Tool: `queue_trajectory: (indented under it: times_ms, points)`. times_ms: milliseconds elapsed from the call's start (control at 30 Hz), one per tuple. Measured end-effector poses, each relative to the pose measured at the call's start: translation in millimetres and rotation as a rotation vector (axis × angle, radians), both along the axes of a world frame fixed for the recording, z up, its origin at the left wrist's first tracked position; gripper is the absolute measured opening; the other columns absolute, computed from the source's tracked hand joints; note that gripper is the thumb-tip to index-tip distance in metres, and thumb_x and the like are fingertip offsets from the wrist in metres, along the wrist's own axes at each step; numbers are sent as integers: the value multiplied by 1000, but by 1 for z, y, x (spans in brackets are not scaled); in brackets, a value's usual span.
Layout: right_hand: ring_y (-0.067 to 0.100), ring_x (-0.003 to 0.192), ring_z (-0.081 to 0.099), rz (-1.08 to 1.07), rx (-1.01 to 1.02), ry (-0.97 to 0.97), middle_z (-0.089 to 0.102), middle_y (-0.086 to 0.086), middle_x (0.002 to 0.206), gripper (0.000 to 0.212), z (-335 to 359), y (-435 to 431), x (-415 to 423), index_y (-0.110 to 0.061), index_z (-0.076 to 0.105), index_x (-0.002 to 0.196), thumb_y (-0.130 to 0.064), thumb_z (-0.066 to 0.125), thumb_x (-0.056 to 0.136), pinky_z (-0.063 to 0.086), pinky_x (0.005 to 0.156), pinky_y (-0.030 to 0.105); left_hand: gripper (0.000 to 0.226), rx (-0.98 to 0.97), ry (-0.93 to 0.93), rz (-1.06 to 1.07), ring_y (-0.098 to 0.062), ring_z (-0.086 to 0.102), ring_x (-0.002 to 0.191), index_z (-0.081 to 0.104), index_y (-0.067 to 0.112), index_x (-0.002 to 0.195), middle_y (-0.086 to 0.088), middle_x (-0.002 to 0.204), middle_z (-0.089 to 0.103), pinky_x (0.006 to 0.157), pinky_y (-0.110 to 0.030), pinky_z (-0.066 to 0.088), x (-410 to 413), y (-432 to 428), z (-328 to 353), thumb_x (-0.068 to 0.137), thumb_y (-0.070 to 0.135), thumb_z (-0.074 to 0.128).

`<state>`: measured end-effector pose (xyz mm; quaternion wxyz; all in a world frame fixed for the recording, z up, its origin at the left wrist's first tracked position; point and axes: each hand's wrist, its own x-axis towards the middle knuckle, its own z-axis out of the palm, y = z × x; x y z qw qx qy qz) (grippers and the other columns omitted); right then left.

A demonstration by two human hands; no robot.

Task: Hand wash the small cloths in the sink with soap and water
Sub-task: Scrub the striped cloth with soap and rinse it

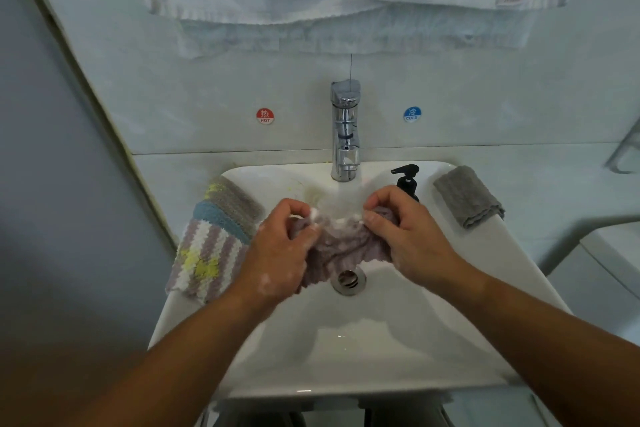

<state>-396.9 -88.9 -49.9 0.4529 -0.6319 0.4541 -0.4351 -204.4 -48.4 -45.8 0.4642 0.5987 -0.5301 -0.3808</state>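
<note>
Fingers point(294, 210) of both hands are curled tight on the cloth point(341, 239), bunched & soapy, stretched between them. L hand point(280, 246) grips its end left of the tap point(344, 135), R hand point(408, 239) grips the other end right of the tap. Cloth hangs over the sink point(346, 374), straight below the tap, w/ white foam by the L fingers. Striped cloth point(211, 239) lies far left of the tap, grey cloth point(469, 196) far right, soap bottle point(407, 180) just right.
</note>
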Motion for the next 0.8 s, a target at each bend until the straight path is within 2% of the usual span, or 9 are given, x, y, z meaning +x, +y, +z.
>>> queue_trajectory:
  times_ms: [100, 200, 267, 400, 433, 500, 567, 700, 800]
  points:
    - [25, 68, 62, 29, 17, 74, 66, 14, 95, 14, 5, -3, -16, -25, 63, 97, -11, 65, 97, 57, 54, 40, 5, 44, -105, -55, -21, 62, 67, 58, 32, 101, -1, 99, 68, 45, -21, 48, 27, -7, 1, 101, 28, 60]
    - [35, 78, 69, 36, 7, 139, 70, 16, 97, 21, 9, -4, -29, -19, 64, 110, -8, 70, 93, 61, 62, 43, 7, 40, -146, -115, -7, 58, 61, 61, 31, 97, 4, 93, 71, 46, -18, 44, 40, -7, 1, 99, 24, 63]
    - [37, 84, 71, 40, 37, 149, 73, 14, 98, 27, 9, -5, -34, -16, 66, 114, -6, 73, 90, 62, 66, 40, 12, 28, -150, -127, -11, 63, 72, 63, 34, 93, 8, 91, 72, 52, -22, 46, 45, -7, 1, 98, 23, 66]
    - [41, 89, 70, 39, 63, 193, 76, 4, 94, 26, 5, -9, -40, -16, 73, 111, -7, 76, 87, 58, 77, 54, 24, 24, -85, -107, -17, 68, 89, 65, 40, 85, 13, 90, 74, 71, -33, 56, 51, -11, -3, 95, 18, 69]
    - [40, 90, 70, 40, 71, 186, 76, 4, 95, 26, 4, -10, -42, -16, 74, 111, -6, 76, 87, 59, 77, 52, 25, 26, -77, -98, -18, 69, 92, 66, 40, 85, 12, 92, 74, 74, -34, 58, 54, -12, -5, 94, 17, 70]
    - [30, 92, 72, 45, 87, 150, 77, 2, 96, 26, 2, -11, -45, -16, 74, 109, -4, 76, 87, 62, 76, 38, 25, 23, -74, -80, -23, 69, 97, 68, 40, 87, 8, 99, 75, 82, -43, 61, 58, -14, -7, 93, 16, 72]
    - [20, 97, 72, 39, 91, 117, 77, -1, 100, 27, 2, -13, -47, -20, 74, 107, -2, 76, 86, 58, 80, 27, 26, 16, -70, -51, -24, 68, 99, 69, 39, 87, 6, 101, 74, 86, -46, 60, 62, -15, -8, 91, 14, 74]
    - [20, 95, 73, -15, 110, 48, 77, 3, 99, 26, 0, -15, -46, -19, 75, 102, 1, 75, 85, 55, 73, 20, 24, 19, -61, -22, -21, 69, 97, 71, 32, 88, 6, 100, 74, 82, -38, 58, 65, -16, -10, 88, 9, 76]
    - [23, 93, 74, -90, 102, -13, 77, 6, 95, 26, 1, -14, -38, -17, 76, 98, 3, 79, 82, 58, 73, 23, 22, 40, 6, -43, -19, 70, 96, 72, 25, 93, 1, 101, 74, 75, -28, 57, 60, -16, -9, 86, 5, 77]
